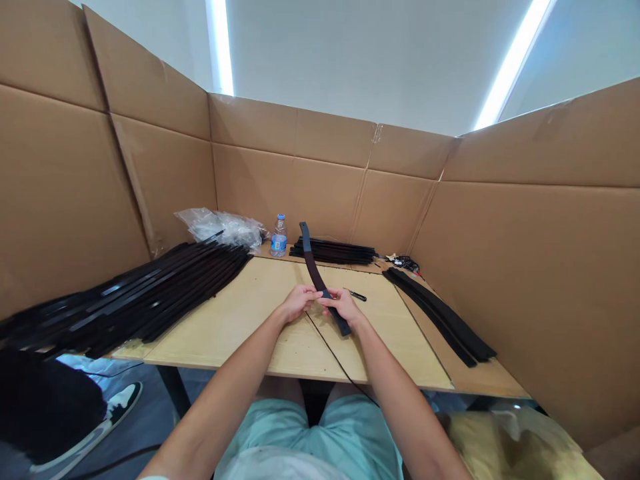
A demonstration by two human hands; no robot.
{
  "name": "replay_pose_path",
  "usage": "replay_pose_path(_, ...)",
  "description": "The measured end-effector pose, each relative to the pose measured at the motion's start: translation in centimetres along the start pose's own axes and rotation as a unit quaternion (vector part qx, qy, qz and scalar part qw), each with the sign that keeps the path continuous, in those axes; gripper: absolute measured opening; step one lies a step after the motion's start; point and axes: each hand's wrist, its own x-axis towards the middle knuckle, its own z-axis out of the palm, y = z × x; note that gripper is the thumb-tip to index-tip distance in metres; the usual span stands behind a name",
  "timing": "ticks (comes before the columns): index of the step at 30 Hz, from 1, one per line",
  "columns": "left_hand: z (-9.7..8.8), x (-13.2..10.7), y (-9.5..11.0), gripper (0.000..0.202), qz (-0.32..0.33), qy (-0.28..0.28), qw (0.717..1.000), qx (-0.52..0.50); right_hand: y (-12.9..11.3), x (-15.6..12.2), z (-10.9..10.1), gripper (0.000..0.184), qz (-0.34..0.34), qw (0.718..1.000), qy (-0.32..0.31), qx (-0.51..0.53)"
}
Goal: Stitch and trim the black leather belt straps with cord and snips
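Above the pale, flat surface (pixel 225 320), the right hand (pixel 343 305) holds a long, curved dark strip (pixel 313 270), greyish toward its ends. The left hand (pixel 302 301) has its fingers drawn together at the strip's edge; what they pinch, I cannot tell. The glossy black pile (pixel 165 293) is cut off at left.

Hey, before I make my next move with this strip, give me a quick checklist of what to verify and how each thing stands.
1. Right hand gripping the curved dark strip: ok.
2. Left hand pinching the thin cord: cannot tell, fingertips hide it.
3. Cord kept on the table: not ok, it runs over the front edge.
4. Bottle upright and capped: ok.
5. Black pen-like tool well away from the hands: not ok, it lies close beyond the right one.
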Motion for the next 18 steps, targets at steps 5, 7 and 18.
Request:
replay_pose_path(5,-0.46,-0.17,-0.64,0.017,-0.006,-0.013,0.999,0.033,0.69,-0.08,-0.16,0.012,-0.008,1.0,-0.006,-0.006)
replay_pose_path(7,-0.52,-0.24,-0.69,0.018,0.001,-0.014,0.999,0.042,0.56,-0.19,-0.08,0.015,-0.008,1.0,-0.01,-0.009)
replay_pose_path(18,-0.45,-0.46,-0.79,0.023,0.009,-0.018,0.996,0.087,1.12,-0.47,-0.23,0.042,0.011,0.998,0.019,-0.055)
